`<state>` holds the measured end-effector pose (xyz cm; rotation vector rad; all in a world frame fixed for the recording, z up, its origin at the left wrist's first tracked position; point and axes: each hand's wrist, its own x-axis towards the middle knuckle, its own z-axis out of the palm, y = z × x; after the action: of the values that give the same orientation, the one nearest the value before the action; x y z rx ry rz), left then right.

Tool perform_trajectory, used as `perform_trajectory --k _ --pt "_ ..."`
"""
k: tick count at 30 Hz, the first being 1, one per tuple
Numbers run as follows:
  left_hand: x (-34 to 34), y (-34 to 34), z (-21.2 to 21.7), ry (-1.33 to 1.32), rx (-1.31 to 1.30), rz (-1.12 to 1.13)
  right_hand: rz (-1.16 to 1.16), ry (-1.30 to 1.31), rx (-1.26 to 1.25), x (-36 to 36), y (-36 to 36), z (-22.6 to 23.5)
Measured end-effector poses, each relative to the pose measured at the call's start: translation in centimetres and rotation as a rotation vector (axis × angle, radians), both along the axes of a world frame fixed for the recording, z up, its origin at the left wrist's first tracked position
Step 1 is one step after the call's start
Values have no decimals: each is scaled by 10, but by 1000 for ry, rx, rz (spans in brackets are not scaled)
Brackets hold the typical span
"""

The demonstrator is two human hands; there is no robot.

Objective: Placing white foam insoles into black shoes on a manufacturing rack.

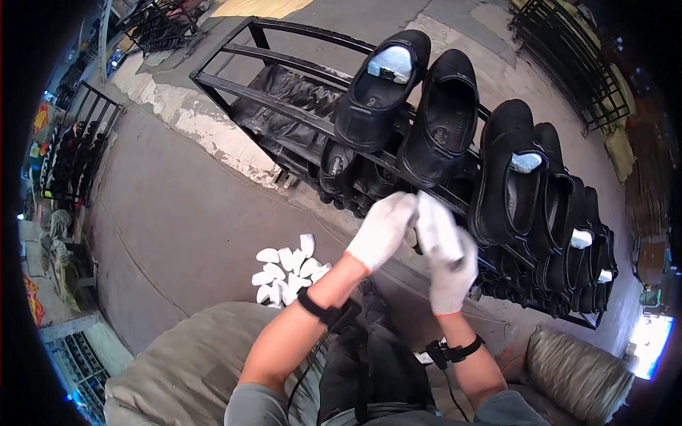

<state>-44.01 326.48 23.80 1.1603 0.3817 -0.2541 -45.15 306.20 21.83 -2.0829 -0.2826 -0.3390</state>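
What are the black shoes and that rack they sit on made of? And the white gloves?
The black shoes look like smooth leather or imitation leather, since they shine softly. The rack seems to be dark painted metal: thin, straight bars. The gloves on the left hand and right hand look like white knitted fabric, matte and soft.

A shoe workshop, by the look of it; just beyond the gloved left hand (381,231) a black metal rack (284,96) carries rows of black leather shoes (440,117); white shoe inserts (288,273) lie heaped on the bare concrete floor (177,213) below that hand; more loaded racks (67,160) stand far to its left.
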Motion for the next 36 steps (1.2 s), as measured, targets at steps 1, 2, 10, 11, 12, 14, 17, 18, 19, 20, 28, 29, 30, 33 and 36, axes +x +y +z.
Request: perform_trajectory --k 1,2,10,11,12,14,17,18,19,20,28,29,30,33,36 --pt "12 -7 -13 -146 327 -15 -123 519 594 8 1 9" --pt "23 -16 -30 -292 644 -37 -108 509 798 20 0 7" --pt "3 -17 -54 -244 1249 -232 456 290 -147 125 56 -38" --pt "1 -23 -55 -207 1231 -226 695 616 -105 150 52 -73" --pt "-6 -27 -57 -315 1209 -23 757 367 -623 167 31 -90" --pt "31 -55 -70 -234 1255 -153 800 29 -751 173 20 -55" --pt "27 -62 -79 -164 1414 -83 662 -46 -919 188 17 -70" --pt "20 -67 -86 -112 1382 -65 598 381 -798 197 30 -79" --pt "30 -77 -79 -187 1380 -74 531 169 -498 243 0 -115" --pt "32 -80 -79 -234 1385 -100 580 130 -399 262 -9 -125" --pt "-40 -131 -102 -287 1463 195 587 17 -580 174 49 -92" --pt "-85 -116 -6 -392 1207 126 507 -34 -605 187 33 -68" --pt "-97 -121 24 -545 1130 181 433 -81 -627 199 17 -49" --pt "-294 -53 194 -95 921 351 495 -130 -636 103 69 -27" --pt "-506 -21 266 34 1076 1309 1073 235 43 -136 173 62"
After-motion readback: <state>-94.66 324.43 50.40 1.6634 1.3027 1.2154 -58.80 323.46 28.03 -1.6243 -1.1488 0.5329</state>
